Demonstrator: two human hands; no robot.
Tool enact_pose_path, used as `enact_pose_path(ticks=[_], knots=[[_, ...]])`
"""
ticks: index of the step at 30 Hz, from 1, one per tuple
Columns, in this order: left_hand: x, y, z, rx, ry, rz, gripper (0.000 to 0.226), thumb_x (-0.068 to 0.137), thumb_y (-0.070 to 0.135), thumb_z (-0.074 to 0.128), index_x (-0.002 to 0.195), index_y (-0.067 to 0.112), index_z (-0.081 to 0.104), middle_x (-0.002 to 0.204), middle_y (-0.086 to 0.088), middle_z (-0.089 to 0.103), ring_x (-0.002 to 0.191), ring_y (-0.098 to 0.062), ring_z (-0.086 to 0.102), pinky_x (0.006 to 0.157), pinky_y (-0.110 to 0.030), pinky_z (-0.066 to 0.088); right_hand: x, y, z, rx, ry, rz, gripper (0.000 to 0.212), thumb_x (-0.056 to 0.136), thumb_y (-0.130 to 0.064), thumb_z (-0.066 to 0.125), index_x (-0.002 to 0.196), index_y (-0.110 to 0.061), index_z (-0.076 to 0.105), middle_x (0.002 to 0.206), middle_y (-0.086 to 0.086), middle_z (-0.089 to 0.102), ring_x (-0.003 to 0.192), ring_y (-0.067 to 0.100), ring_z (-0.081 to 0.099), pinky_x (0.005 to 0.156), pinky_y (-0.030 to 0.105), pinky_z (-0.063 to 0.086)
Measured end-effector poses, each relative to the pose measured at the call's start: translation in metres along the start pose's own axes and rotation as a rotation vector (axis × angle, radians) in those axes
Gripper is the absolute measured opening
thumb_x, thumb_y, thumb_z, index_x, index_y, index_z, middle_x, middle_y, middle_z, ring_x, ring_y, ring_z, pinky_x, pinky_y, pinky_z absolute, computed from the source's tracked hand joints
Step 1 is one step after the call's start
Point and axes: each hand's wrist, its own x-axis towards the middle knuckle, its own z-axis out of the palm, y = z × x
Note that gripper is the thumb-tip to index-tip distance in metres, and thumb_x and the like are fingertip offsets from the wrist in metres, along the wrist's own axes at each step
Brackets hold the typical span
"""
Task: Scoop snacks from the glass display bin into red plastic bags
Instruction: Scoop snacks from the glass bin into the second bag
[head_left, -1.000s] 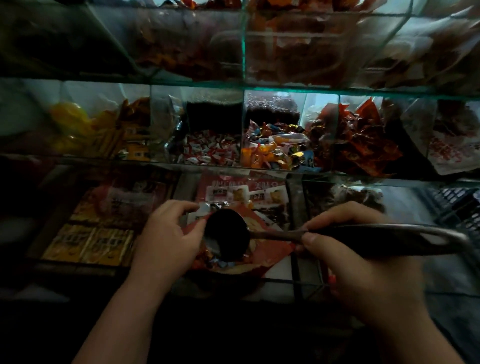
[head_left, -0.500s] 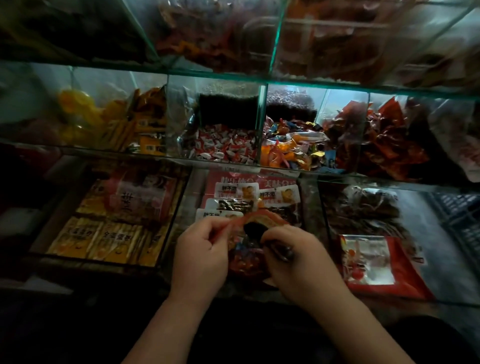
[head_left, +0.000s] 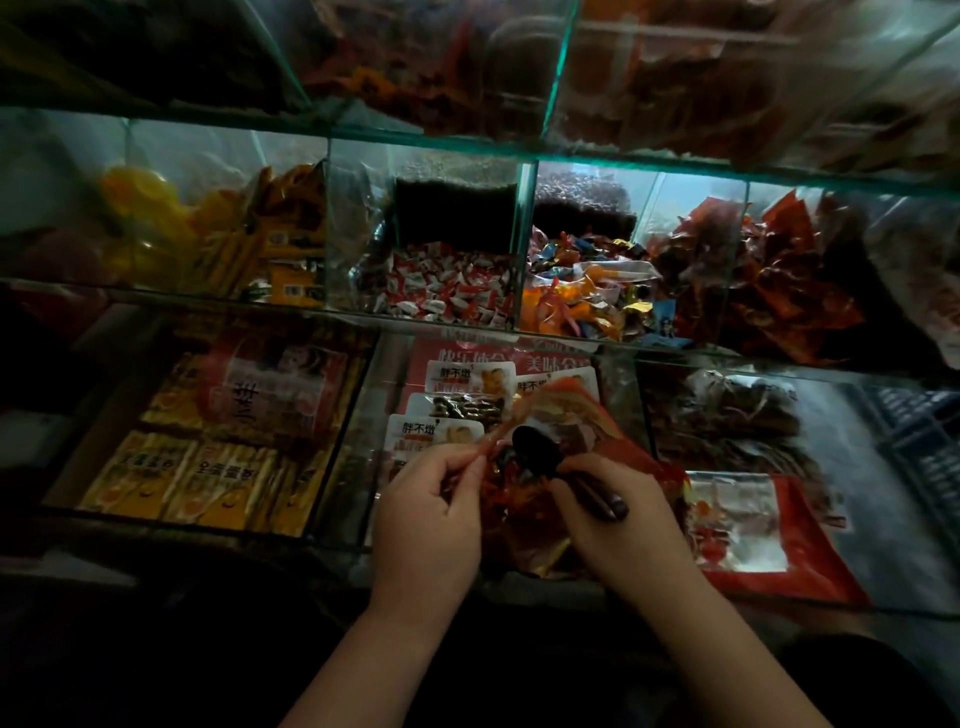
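Left hand (head_left: 426, 514) pinching the rim of the red plastic bag (head_left: 597, 415), right hand (head_left: 618, 525) gripping the scoop (head_left: 535, 449) tipped into it; could spill beside the bag through a slackened pinch.

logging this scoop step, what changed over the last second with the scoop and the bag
The right hand swung the scoop from level above the bag, handle out to the right, down into the bag's mouth, handle now pointing back toward the person. Nothing was let go or newly taken. The left hand kept pinching the bag's rim; the bag stayed over the same bin.
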Motion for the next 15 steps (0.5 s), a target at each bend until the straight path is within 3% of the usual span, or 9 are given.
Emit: enact_pose_path(ticks=[4, 7, 9, 11, 12, 15], knots=[[-0.003, 0.006, 0.002, 0.03, 0.001, 0.068, 0.028, 0.096, 0.021, 0.069, 0.085, 0.047, 0.068, 0.096, 0.032, 0.067, 0.09, 0.01, 0.064, 0.072, -0.011, 0.052, 0.005, -0.003, 0.005, 0.116, 0.053, 0.132, 0.014, 0.09, -0.025, 0.072, 0.079, -0.033, 0.072, 0.078, -0.024, 0.07, 0.079, -0.015, 0.062, 0.064, -0.001, 0.041], [-0.005, 0.009, 0.008, 0.054, -0.019, 0.063, 0.023, 0.095, 0.023, 0.07, 0.085, 0.044, 0.07, 0.094, 0.031, 0.068, 0.088, 0.009, 0.065, 0.07, -0.01, 0.051, 0.007, -0.003, 0.009, 0.235, 0.024, 0.268, 0.02, 0.088, -0.03, 0.07, 0.072, -0.041, 0.073, 0.08, -0.031, 0.07, 0.075, -0.014, 0.064, 0.062, 0.003, 0.045], [-0.005, 0.008, 0.008, 0.051, -0.013, 0.04, 0.025, 0.095, 0.022, 0.071, 0.082, 0.043, 0.069, 0.093, 0.031, 0.067, 0.086, 0.008, 0.065, 0.068, -0.01, 0.051, 0.001, -0.005, 0.012, 0.391, 0.027, 0.373, 0.006, 0.08, -0.041, 0.07, 0.079, -0.044, 0.075, 0.078, -0.023, 0.074, 0.072, -0.006, 0.069, 0.067, 0.019, 0.057], [-0.003, 0.007, 0.005, 0.064, 0.002, 0.027, 0.024, 0.094, 0.021, 0.07, 0.082, 0.042, 0.068, 0.091, 0.029, 0.067, 0.084, 0.006, 0.065, 0.065, -0.012, 0.051, -0.007, -0.007, 0.016, 0.555, 0.05, 0.485, 0.022, 0.068, -0.051, 0.069, 0.083, -0.037, 0.078, 0.08, -0.011, 0.078, 0.077, 0.006, 0.075, 0.075, 0.042, 0.064], [-0.002, 0.007, 0.003, 0.069, 0.007, 0.017, 0.021, 0.095, 0.022, 0.07, 0.083, 0.04, 0.069, 0.09, 0.027, 0.067, 0.082, 0.005, 0.065, 0.063, -0.014, 0.052, -0.01, -0.006, 0.017, 0.599, 0.064, 0.511, 0.028, 0.065, -0.054, 0.069, 0.083, -0.034, 0.078, 0.08, -0.009, 0.078, 0.078, 0.008, 0.076, 0.076, 0.044, 0.064], [-0.002, 0.007, -0.006, 0.054, 0.044, -0.029, 0.019, 0.096, 0.025, 0.07, 0.082, 0.037, 0.07, 0.086, 0.026, 0.068, 0.078, 0.004, 0.066, 0.059, -0.01, 0.05, -0.017, -0.004, 0.018, 0.611, 0.091, 0.486, 0.023, 0.072, -0.054, 0.068, 0.078, -0.034, 0.077, 0.072, -0.011, 0.076, 0.067, 0.001, 0.073, 0.061, 0.027, 0.062]])
